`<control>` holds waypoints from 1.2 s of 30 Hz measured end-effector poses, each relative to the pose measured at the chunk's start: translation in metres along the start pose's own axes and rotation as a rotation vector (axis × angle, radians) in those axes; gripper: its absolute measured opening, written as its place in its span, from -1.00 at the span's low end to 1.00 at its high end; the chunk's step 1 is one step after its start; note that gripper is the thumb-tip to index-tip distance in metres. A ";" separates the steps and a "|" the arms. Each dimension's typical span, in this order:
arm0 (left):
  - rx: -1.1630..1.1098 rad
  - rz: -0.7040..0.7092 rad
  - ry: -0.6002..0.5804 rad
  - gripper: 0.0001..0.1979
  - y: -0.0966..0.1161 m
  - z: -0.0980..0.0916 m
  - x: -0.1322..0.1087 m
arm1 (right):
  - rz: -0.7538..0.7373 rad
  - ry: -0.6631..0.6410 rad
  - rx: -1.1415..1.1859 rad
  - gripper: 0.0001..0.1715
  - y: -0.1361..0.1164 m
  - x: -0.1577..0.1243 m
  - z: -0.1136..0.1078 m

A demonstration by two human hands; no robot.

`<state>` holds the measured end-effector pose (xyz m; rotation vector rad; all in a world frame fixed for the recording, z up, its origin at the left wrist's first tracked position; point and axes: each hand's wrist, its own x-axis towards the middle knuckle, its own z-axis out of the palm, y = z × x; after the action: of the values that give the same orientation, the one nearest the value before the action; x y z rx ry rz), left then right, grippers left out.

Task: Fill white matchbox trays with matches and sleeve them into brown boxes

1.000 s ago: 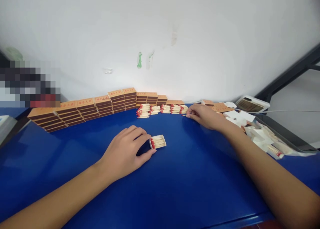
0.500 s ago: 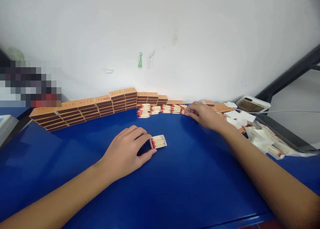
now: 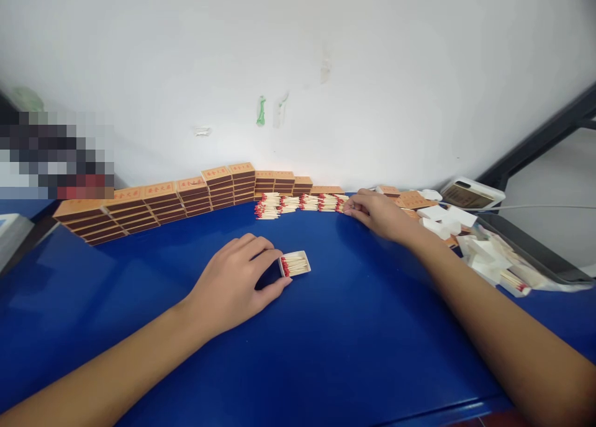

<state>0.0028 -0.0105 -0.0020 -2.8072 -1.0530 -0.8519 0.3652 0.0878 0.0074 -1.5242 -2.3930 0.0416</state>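
My left hand (image 3: pixel 239 278) holds the left end of a small white matchbox tray (image 3: pixel 308 263) between thumb and index finger. Inside the tray lie red-tipped matches (image 3: pixel 295 265), heads toward my hand. Further back, my right hand (image 3: pixel 375 215) reaches to the right end of a row of loose matches (image 3: pixel 310 203). Its thumb and fingertips are closed on matches there; how many is hidden by the fingers. Behind the row stand closed orange-brown matchboxes (image 3: pixel 279 180).
Tall matchbox stacks (image 3: pixel 158 203) line the wall at left. At right lie white tray pieces (image 3: pixel 449 219), orange sleeves (image 3: pixel 412 200), a tray with matches (image 3: pixel 514 283), a black tray (image 3: pixel 540 253), a phone-like object (image 3: pixel 472 193) and a white cable (image 3: pixel 535 207). The tabletop (image 3: pixel 298 352) is blue.
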 end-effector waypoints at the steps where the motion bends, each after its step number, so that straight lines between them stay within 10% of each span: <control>1: 0.002 0.000 -0.001 -0.75 0.000 0.000 0.000 | 0.006 -0.010 0.008 -0.80 0.001 0.000 0.000; 9: -0.001 0.003 0.008 -0.75 0.000 0.000 0.000 | 0.025 -0.032 0.052 -0.76 -0.011 -0.002 -0.005; 21: -0.001 0.013 0.021 -0.76 0.000 0.001 0.002 | -0.311 -0.029 0.184 -0.82 -0.139 -0.032 -0.001; 36: 0.004 0.006 0.012 -0.75 0.001 0.001 0.002 | -0.376 0.030 -0.092 -0.81 -0.142 -0.028 0.012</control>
<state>0.0050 -0.0097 -0.0021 -2.7965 -1.0428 -0.8642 0.2476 0.0023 0.0153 -1.0756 -2.6465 -0.1733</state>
